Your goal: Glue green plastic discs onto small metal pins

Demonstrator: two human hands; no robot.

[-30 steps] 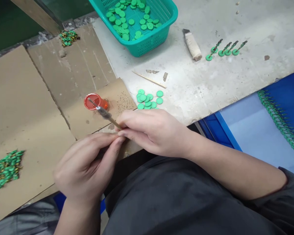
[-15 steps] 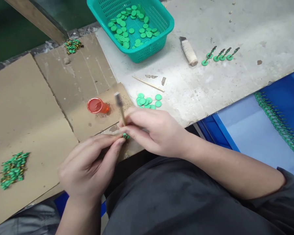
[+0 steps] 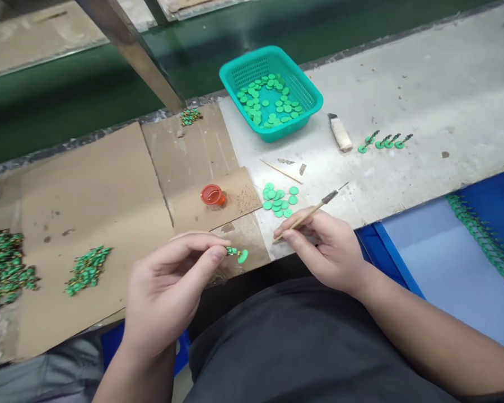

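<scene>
Between the thumb and fingers of my left hand [image 3: 172,285] is a small green piece [image 3: 237,253], with a green disc at its right end. My right hand [image 3: 325,246] grips a thin wooden-handled tool [image 3: 308,215], its dark ferrule and fine tip pointing up and right. Just beyond my hands lies a loose group of green discs [image 3: 277,200]. A red cup [image 3: 213,195] stands on cardboard, up and left of those discs. The two hands are apart.
A teal basket [image 3: 313,109] holds green discs. Beside it lie a white-handled knife [image 3: 340,134] and several stemmed green pieces [image 3: 388,143]. Piles of small green-and-gold pieces [image 3: 88,270] rest on cardboard at left. A wooden stick [image 3: 281,171] lies near the discs.
My right hand has moved right, away from my left, and the tool now tilts up and right. A disc end shows on the piece in my left hand. The view has shifted.
</scene>
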